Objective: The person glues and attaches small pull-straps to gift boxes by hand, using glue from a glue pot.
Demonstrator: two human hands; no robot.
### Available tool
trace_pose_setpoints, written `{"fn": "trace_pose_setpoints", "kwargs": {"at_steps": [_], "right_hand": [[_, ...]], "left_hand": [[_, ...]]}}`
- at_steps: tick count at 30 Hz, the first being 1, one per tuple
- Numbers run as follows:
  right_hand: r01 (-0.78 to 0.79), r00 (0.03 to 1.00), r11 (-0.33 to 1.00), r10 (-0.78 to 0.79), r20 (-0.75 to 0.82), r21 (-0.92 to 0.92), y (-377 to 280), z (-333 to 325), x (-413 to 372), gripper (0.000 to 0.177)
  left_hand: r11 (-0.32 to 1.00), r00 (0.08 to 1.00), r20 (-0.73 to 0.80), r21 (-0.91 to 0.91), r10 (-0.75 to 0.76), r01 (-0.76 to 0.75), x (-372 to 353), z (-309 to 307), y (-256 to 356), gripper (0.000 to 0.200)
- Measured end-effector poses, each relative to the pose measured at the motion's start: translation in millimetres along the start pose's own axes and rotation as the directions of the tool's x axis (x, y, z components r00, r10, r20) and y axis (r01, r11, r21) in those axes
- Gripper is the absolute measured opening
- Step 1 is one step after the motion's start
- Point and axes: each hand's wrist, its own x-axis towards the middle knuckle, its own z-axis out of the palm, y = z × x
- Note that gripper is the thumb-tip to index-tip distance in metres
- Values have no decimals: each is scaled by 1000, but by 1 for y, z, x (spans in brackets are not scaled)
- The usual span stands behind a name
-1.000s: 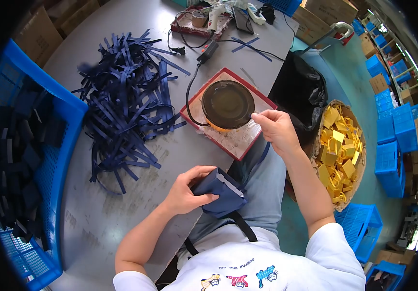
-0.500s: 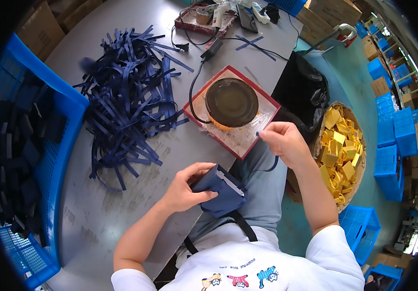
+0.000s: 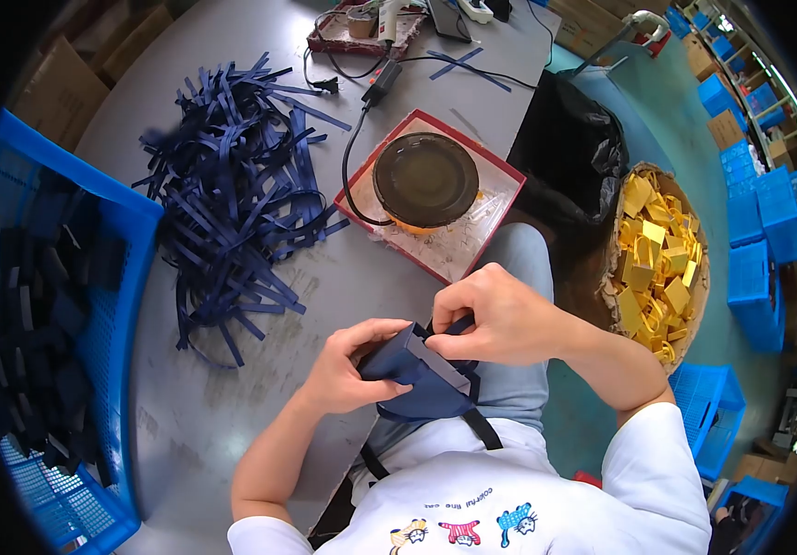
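Observation:
My left hand (image 3: 343, 367) is wrapped round a small navy paper bag (image 3: 421, 379), thumb in front and fingers behind. The bag is tilted over my lap, its grey-edged mouth facing up and to the right. At that mouth, my right hand (image 3: 495, 319) pinches a navy ribbon (image 3: 460, 326), its fingers touching or very near the rim. Part of the ribbon is hidden behind my fingers and the bag. Beyond my hands, a round pot of brownish glue-like material (image 3: 425, 180) stands in a red-rimmed tray (image 3: 389, 242).
Many loose navy ribbons (image 3: 232, 203) lie heaped on the grey table (image 3: 204, 416). A blue crate (image 3: 130, 324) of dark pieces stands left. To the right are a black bag-lined bin (image 3: 574, 148) and a carton of yellow boxes (image 3: 657, 268). Cables cross the far table.
My right hand has moved from beside the glue tray down and left to the bag's mouth, bringing the ribbon along. My left hand still holds the bag. The view has shifted slightly.

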Motion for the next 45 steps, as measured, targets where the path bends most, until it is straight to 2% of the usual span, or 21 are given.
{"fn": "trace_pose_setpoints", "kwargs": {"at_steps": [4,6,12,20,22,23,24,26,29,30,31,33,34,35,36,37,38,40,42,43,45], "right_hand": [[18,1000,996,-18,4,-92,2,3,4,16],[28,1000,993,-28,1,-116,6,4,5,16],[22,1000,979,-20,15,-203,6,4,7,15],[-8,999,947,-4,-37,-322,4,2,9,17],[-45,993,992,57,102,-117,3,-9,9,18],[-142,984,989,135,119,46,6,-12,8,18],[-135,984,990,129,121,44,9,-13,7,18],[2,1000,979,5,-31,203,14,-10,6,17],[73,996,997,-73,-47,-10,7,-1,4,27],[18,999,995,-21,-30,-98,11,4,5,29],[21,999,995,-24,-33,-98,14,4,6,29],[149,987,989,-149,-60,-6,18,4,9,35],[189,982,964,-184,-45,184,17,0,8,44],[125,992,906,-121,-35,403,14,-8,4,48],[168,986,809,-143,-89,563,21,-11,4,44],[204,977,754,-115,-179,625,25,-11,6,35],[227,968,779,-115,-224,585,26,-11,7,31],[255,957,768,-111,-269,588,29,-3,12,27],[116,984,762,-3,-176,637,32,11,17,27],[105,989,754,-13,-146,649,34,21,24,27],[110,988,835,-34,-148,540,39,43,37,25]], "left_hand": [[1000,1000,20,16,-8,8,0,0,-2,66],[1000,1000,14,16,19,-19,0,1,-2,59],[996,999,28,72,45,-47,1,1,0,59],[999,999,-9,26,40,-40,1,4,-1,58],[998,999,9,52,38,-38,0,2,0,58],[999,999,15,15,40,-40,0,1,0,58],[999,999,21,-23,42,-42,0,0,1,58],[999,1000,0,-24,26,-26,0,0,0,58],[1000,1000,-9,-11,20,-20,1,2,-1,58],[999,999,-13,3,32,-31,0,3,-1,57],[999,999,-12,7,33,-33,0,4,0,57],[1000,1000,-16,12,12,-12,-3,4,3,56],[1000,999,-29,20,19,-19,-3,2,5,56],[999,999,13,9,51,-51,-4,-2,6,56],[997,996,45,-5,82,-81,-8,-4,6,55],[995,995,56,-49,88,-85,-12,-9,5,55],[994,995,9,-41,97,-97,-19,-12,7,55],[988,999,52,-156,-10,18,-40,-16,10,54],[991,998,-13,-126,-56,54,-73,-22,12,54],[988,993,-17,-102,-116,114,-94,-23,12,54],[987,975,-162,-66,-154,145,-146,-21,12,53]]}}
